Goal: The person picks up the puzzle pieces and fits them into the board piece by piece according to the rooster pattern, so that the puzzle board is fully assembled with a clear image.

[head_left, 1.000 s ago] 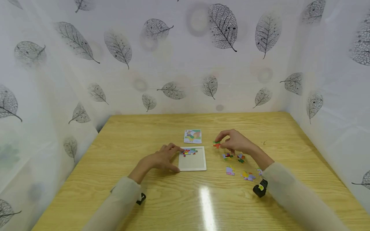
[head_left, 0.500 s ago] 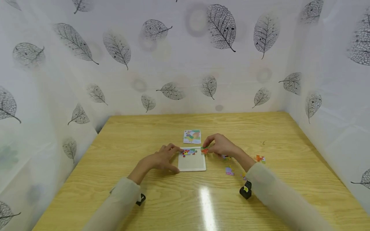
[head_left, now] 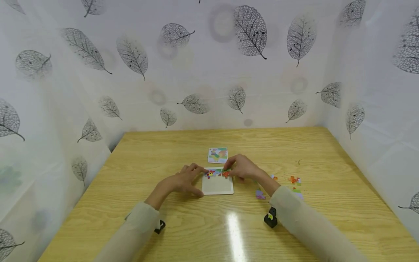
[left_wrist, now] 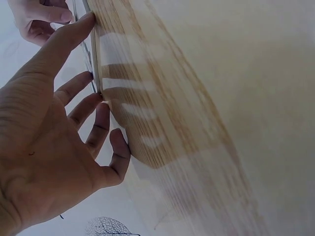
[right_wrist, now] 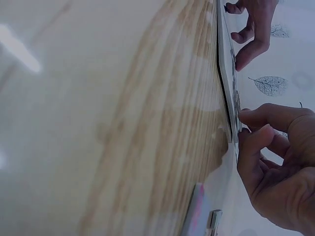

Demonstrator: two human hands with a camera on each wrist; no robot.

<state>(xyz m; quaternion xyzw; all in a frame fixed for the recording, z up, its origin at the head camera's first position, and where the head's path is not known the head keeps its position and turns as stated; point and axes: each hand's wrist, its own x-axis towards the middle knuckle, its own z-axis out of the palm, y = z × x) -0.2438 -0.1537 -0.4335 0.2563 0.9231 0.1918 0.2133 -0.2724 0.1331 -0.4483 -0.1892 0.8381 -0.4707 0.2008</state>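
Observation:
A white puzzle tray (head_left: pixel 217 187) lies flat on the table, with joined colourful puzzle pieces (head_left: pixel 214 172) along its far edge. My left hand (head_left: pixel 183 181) rests at the tray's left side, thumb by the near corner and index fingertip on the pieces at the far corner. In the left wrist view its other fingers (left_wrist: pixel 101 123) are loosely bent beside the tray edge. My right hand (head_left: pixel 243 168) pinches a red and green puzzle piece (head_left: pixel 226 174) at the tray's far right corner, down among the others. Its fingertips partly cover that piece.
Behind the tray lies a picture card (head_left: pixel 217 155) showing the coloured design. Several loose pieces lie right of the tray, including a purple one (head_left: pixel 260 194) and an orange one (head_left: pixel 294 179); the right forearm hides some. Leaf-printed white curtain (head_left: pixel 209 65) surrounds the wooden table (head_left: pixel 157 145).
My right hand has carried the red and green piece leftward from the loose pieces to the tray's far right corner. The left hand has stayed in place at the tray.

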